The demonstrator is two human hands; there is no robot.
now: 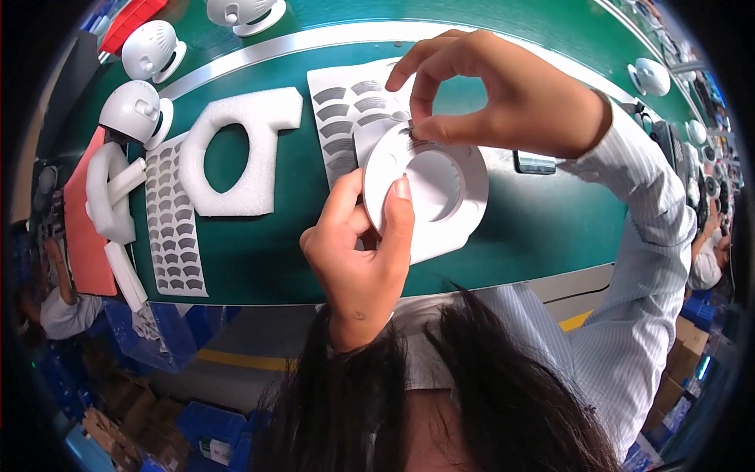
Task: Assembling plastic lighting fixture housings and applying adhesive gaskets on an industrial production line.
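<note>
My left hand [354,256] grips a white round device [469,189] with its flat ring-shaped base turned up, the thumb lying across the ring. A recessed round opening [432,185] shows in the middle of the base. Over the far edge of the ring, my right hand [511,98] pinches a small curved grey sticker [419,143] between thumb and forefinger, against or just above the surface; contact is hard to tell. Just behind the device lies a sheet of curved grey stickers [336,110], partly covered by it and the left hand.
Left of the hands lie a white foam insert [266,169] and a narrower sticker sheet [174,236]. More foam pieces [118,189] rest on a pink sheet [82,228]. White dome-shaped devices [130,110] stand farther back. A dark phone-like object [535,163] is at right, behind my wrist.
</note>
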